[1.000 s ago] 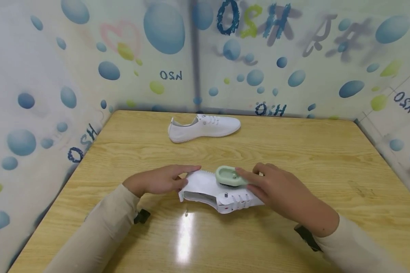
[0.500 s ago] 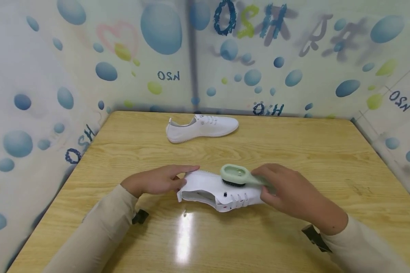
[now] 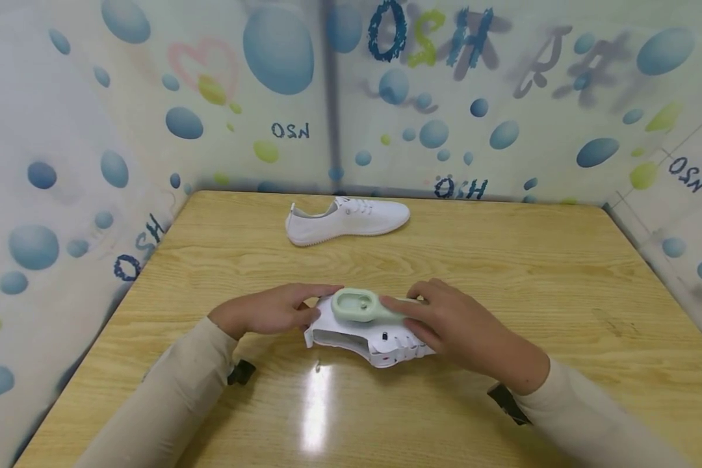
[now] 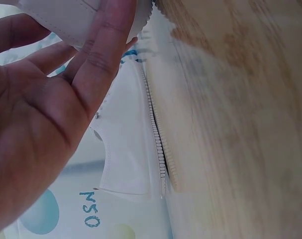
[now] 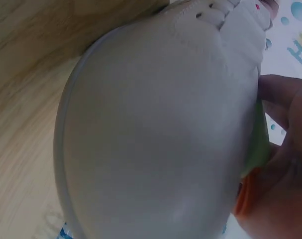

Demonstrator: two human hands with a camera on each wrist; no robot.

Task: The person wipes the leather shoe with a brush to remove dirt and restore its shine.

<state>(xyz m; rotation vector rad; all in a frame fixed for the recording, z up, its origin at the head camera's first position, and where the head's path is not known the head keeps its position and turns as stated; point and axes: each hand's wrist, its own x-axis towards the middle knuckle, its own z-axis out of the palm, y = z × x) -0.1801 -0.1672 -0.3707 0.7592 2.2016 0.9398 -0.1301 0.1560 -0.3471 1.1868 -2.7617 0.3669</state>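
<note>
A white lace-up shoe (image 3: 323,320) lies on its side near the middle of the table, its opening facing me. My left hand (image 3: 269,311) holds it by the heel, thumb and fingers on either side; the left wrist view shows the fingers against the heel (image 4: 63,22). In my right hand (image 3: 465,331) is a pale green shoe brush (image 3: 353,307), gripped by its handle. The brush head lies over the shoe's side near the heel, bristles down and hidden. Close in the right wrist view are the shoe's toe (image 5: 155,134) and the green handle (image 5: 257,144) with an orange loop (image 5: 248,194).
A second white shoe (image 3: 351,221) stands upright toward the back of the wooden table (image 3: 515,260), toe to the right. Behind the table rises a wall covering (image 3: 474,84) printed with blue and green drops. Dark straps show below both wrists.
The brush first slid right along the shoe toward the laces, then back left to near the heel, the right hand moving with it. The left hand and both shoes have stayed in place.
</note>
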